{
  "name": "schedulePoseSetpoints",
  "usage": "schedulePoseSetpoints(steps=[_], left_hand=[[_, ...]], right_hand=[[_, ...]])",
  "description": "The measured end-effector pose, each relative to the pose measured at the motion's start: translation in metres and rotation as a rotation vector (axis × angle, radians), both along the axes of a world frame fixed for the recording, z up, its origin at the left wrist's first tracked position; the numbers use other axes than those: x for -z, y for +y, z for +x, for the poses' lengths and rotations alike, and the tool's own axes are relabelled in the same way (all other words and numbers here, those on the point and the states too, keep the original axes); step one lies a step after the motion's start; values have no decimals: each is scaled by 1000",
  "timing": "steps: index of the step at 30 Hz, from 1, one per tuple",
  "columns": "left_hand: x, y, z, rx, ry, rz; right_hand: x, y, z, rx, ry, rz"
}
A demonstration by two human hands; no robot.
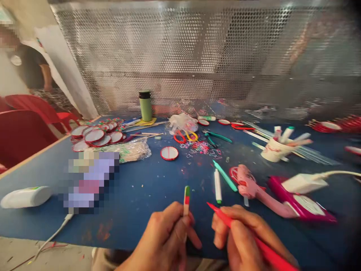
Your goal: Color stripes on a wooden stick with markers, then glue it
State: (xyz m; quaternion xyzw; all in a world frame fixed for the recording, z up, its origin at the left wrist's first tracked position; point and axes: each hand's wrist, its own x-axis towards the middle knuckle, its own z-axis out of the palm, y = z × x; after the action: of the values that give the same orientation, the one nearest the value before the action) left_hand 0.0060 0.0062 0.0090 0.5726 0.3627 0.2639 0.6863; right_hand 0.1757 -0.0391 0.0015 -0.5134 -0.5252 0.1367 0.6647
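Upright between the fingers of my left hand [169, 233] is a flat wooden craft stick [186, 199], its upper end coloured green and red. My right hand [245, 233] grips a red marker [225, 217] like a pen, the tip pointing left toward the stick but apart from it. Just beyond lie a white marker with a green end [217, 186] and a teal marker [225, 175]. A pink glue gun [254, 192] rests beyond my right hand, its front over a red round piece.
A paper cup of markers [273, 151] stands at the right, near a magenta device [313, 210] with a white plug. Further back are pliers [218, 136], scissors [186, 136], a green bottle [146, 107] and red-rimmed discs [94, 136]. A white bottle [26, 197] lies left.
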Motion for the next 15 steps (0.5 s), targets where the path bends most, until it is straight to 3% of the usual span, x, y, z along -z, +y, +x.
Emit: schedulePoseSetpoints(steps=[8, 15], left_hand=[[-2, -2, -3, -19, -131, -28], [-4, -1, -5, 29, -172, 9]], right_hand=[[-26, -5, -24, -25, -132, 144], [-23, 6, -28, 21, -359, 160]])
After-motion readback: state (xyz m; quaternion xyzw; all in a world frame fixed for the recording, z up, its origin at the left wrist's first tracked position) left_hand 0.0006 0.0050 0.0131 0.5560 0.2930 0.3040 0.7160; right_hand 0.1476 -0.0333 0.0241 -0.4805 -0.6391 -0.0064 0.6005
